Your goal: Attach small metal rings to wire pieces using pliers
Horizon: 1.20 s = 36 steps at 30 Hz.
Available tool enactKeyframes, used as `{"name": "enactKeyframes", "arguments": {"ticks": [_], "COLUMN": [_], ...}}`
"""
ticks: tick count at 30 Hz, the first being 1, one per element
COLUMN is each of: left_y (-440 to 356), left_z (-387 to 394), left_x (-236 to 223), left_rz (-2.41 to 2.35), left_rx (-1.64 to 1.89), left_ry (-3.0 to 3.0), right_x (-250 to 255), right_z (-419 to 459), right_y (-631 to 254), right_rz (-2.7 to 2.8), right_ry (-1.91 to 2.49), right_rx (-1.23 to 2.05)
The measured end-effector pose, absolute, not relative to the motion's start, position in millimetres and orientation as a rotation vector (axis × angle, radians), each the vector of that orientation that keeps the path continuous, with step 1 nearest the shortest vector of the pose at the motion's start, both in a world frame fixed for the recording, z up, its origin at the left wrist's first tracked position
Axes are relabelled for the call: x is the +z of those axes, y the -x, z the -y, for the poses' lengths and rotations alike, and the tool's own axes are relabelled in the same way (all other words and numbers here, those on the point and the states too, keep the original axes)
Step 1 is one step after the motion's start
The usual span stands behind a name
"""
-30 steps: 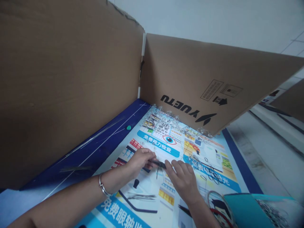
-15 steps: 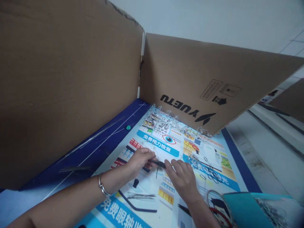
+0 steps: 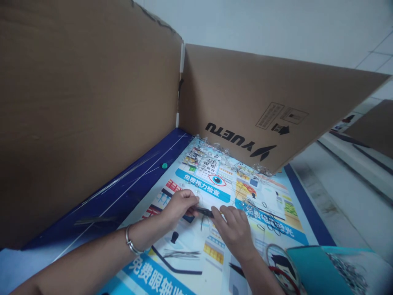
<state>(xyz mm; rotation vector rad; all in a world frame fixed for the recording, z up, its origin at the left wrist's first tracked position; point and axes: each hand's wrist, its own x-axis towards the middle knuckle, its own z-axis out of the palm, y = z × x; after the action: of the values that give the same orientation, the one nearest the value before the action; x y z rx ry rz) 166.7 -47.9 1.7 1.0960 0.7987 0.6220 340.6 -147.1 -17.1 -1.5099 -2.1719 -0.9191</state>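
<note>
My left hand [image 3: 181,205], with a silver bracelet on its wrist, is closed in a pinch at the tip of dark pliers [image 3: 205,212]. A thin wire [image 3: 202,200] curves up from between its fingers, and short ends hang below. My right hand [image 3: 233,229] is wrapped round the pliers, whose handles are mostly hidden in the palm. The jaws point left toward my left fingertips; what exactly lies between them is too small to tell. Beneath both hands lies a printed poster [image 3: 211,192]. Several cut straight wires [image 3: 182,253] rest on it, nearer to me.
Cardboard panels [image 3: 233,94] stand at the left and back. Clear small pieces [image 3: 215,149] lie along their foot. Dark wire loops [image 3: 273,225] lie right of my hands. At the lower right are a teal box [image 3: 307,266] of metal bits and a round item [image 3: 281,264]. More wires [image 3: 95,220] lie left.
The whole view has shifted slightly to the left. Both hands keep the same grip, with the pliers held between them; nothing else has visibly changed.
</note>
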Motion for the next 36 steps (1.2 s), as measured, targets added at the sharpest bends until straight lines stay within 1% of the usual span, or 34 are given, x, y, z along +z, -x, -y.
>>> {"name": "enactKeyframes", "arguments": {"ticks": [23, 36], "left_y": [-167.6, -166.1], "left_z": [49.9, 47.3], "left_x": [1.8, 0.3], "left_rz": [-0.823, -0.814], "left_rx": [0.648, 0.702], "left_ry": [-1.070, -1.183], "right_x": [-11.6, -13.6], "right_z": [146.3, 146.3], "right_y": [-338.5, -334.7], "right_rz": [2.161, 2.189], "right_ry": [1.507, 1.582], "right_rx": [-0.897, -0.797]}}
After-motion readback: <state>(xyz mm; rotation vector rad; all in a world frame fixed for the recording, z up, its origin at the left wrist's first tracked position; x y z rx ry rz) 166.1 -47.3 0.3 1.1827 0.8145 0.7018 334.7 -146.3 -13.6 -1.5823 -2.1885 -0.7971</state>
